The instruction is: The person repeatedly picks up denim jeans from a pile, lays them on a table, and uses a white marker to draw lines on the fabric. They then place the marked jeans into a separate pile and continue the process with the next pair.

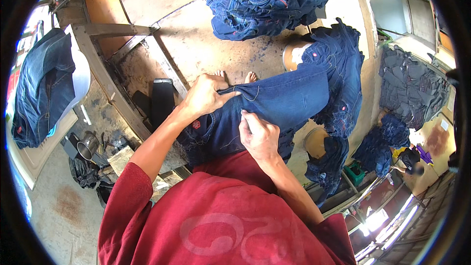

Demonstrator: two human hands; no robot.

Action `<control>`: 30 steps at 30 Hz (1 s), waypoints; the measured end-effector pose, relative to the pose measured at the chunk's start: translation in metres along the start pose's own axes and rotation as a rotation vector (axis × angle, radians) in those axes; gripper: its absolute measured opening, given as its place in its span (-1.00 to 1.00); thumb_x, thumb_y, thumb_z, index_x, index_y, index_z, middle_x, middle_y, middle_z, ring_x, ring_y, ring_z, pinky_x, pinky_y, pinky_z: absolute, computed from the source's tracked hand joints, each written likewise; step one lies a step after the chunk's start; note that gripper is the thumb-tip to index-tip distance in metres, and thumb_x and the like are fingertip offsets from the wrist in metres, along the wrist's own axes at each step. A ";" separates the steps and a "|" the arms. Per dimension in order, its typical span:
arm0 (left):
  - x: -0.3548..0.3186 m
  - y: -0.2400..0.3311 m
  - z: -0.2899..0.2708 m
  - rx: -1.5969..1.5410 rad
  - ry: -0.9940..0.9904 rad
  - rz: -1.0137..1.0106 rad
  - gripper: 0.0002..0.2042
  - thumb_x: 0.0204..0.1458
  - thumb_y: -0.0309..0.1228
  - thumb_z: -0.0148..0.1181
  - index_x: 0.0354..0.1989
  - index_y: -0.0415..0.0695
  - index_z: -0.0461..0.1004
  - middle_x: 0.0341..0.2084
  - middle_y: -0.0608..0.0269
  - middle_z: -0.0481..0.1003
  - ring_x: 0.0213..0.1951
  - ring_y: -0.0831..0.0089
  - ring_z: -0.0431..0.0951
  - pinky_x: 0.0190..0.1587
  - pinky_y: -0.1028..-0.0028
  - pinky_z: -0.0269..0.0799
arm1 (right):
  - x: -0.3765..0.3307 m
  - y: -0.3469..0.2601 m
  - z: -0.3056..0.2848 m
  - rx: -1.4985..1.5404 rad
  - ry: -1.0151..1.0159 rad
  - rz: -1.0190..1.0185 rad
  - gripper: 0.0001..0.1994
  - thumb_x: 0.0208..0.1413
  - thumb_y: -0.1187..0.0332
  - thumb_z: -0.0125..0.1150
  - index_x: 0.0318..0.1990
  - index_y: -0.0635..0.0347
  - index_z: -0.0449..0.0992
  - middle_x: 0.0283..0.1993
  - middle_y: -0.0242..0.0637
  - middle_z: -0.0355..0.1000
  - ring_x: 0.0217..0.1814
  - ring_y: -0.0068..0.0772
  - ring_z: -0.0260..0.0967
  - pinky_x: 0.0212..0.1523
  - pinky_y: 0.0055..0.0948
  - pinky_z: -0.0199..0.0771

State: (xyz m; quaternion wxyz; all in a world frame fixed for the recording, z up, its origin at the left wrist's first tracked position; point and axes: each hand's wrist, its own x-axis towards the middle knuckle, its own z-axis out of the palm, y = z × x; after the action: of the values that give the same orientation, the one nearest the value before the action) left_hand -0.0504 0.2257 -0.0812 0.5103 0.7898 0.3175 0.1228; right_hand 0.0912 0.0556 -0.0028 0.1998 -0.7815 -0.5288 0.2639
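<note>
Hands (205, 95) at jeans (289, 98), left pinching; denim pile (260, 5)

Labels and prints in view; no readable text or numbers.
Red badge (196, 124) with pale emblem sits on the blue denim garment (289, 98) at frame centre, emblem too small to make out. Similar round red patch (314, 54) on the draped denim (343, 49) right of upper centre; red tag (344, 107) lower on that heap, unreadable. Small red tag (283, 3) on the denim pile (245, 0) at top centre, unreadable. Red mark (19, 130) on the folded jeans (44, 93) at far left, blurred. Faded looping print (211, 235) across the person's dark red shirt (171, 201), bottom centre, its shapes not legible as letters.
</note>
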 end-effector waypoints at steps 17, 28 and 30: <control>0.000 -0.001 0.001 0.027 0.019 0.024 -0.66 0.04 -0.34 0.60 -0.55 -0.33 0.61 -0.62 0.00 0.52 -0.57 0.07 0.55 -0.44 0.19 0.46 | 0.000 0.003 -0.001 -0.061 0.022 -0.041 -0.91 0.19 0.52 0.36 -0.16 0.17 0.66 -0.57 -0.18 0.54 -0.60 -0.15 0.56 -0.55 -0.23 0.53; 0.003 -0.002 0.002 0.006 -0.019 -0.051 -0.68 0.05 -0.33 0.60 -0.53 -0.32 0.63 -0.61 -0.03 0.55 -0.57 0.07 0.58 -0.43 0.21 0.48 | 0.000 0.004 -0.002 -0.067 0.065 -0.061 -0.90 0.17 0.52 0.38 -0.17 0.16 0.66 -0.57 -0.19 0.53 -0.59 -0.20 0.57 -0.56 -0.24 0.52; 0.003 -0.002 0.001 0.014 -0.021 -0.042 -0.67 0.05 -0.33 0.60 -0.54 -0.32 0.62 -0.60 -0.03 0.56 -0.57 0.08 0.58 -0.43 0.21 0.48 | -0.001 0.003 -0.002 -0.040 0.042 -0.034 -0.90 0.17 0.52 0.38 -0.17 0.16 0.66 -0.59 -0.20 0.51 -0.61 -0.19 0.56 -0.57 -0.24 0.51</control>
State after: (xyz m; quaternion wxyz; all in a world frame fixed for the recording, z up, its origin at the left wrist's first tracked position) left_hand -0.0479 0.2274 -0.0841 0.5106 0.7877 0.3294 0.1018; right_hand 0.0946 0.0534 -0.0030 0.1997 -0.7817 -0.5427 0.2335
